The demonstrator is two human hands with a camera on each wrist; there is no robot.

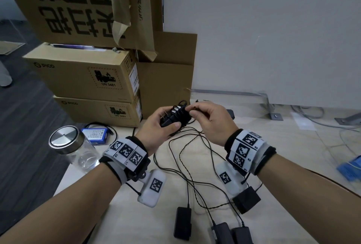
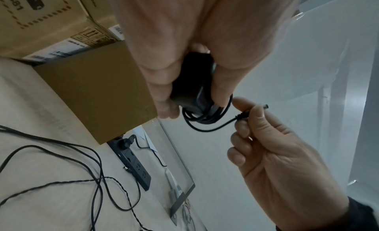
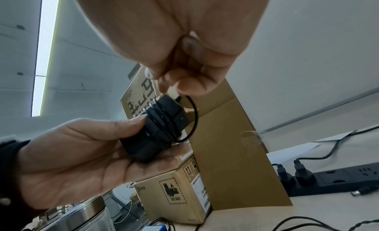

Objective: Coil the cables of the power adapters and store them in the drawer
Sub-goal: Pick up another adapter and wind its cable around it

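Two hands meet above the table (image 1: 254, 142). Left hand (image 1: 156, 126) grips a black power adapter (image 1: 173, 116), thumb and fingers curled round its body, cable (image 3: 164, 121) wound in several turns about it. Right hand (image 1: 211, 120) pinches the barrel plug (image 2: 260, 108) at the cable's free end, just beside the adapter. Below lie four more adapters (image 1: 182, 222) with loose, tangled cables (image 1: 187, 165); a glass jar (image 1: 72, 146) and cardboard boxes (image 1: 84, 75) stand to the left.

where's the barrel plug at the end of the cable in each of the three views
Head: barrel plug at centre, pinched by the right hand.
Left wrist: right of centre, its tip poking past the fingers.
Right wrist: hidden inside the fingers.
Shared landmark: the black adapter wrapped in cable.
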